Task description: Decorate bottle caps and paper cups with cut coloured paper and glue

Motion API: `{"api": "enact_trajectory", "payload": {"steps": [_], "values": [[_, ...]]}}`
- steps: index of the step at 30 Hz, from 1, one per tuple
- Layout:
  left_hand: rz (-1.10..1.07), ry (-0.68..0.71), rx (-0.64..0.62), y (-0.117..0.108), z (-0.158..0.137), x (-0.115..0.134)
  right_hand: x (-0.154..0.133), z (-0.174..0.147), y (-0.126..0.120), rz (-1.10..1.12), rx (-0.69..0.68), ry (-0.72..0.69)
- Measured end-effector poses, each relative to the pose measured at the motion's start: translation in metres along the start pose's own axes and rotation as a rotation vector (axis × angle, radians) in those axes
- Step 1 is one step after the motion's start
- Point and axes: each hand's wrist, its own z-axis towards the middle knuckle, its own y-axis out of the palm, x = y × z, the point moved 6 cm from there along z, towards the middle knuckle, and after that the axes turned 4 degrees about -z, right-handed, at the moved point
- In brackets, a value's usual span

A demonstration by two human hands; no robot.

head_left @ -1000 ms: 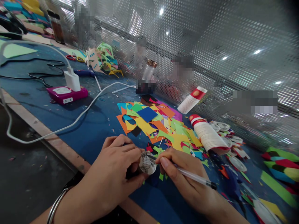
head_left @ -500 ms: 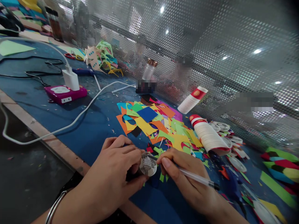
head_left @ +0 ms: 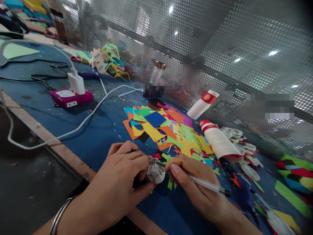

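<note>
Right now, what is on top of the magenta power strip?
A white charger stands on the magenta power strip, a white cable joined to its top. A pale oval patch shows beside it. The surface directly under the charger is covered.

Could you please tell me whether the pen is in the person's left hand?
No, the right hand holds the pen, while the left hand holds the round white piece.

Your right hand [head_left: 199, 171] has eased the pen [head_left: 206, 184] slightly rightward over the patterned disc [head_left: 155, 171]; your view has turned slightly left.
</note>
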Motion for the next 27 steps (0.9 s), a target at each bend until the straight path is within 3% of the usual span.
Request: {"api": "enact_trajectory", "payload": {"steps": [27], "values": [[0.033,0.029,0.022,0.0023,0.0001,-0.0008,-0.005,-0.0018,0.0058,0.1,-0.052,-0.032]]}}
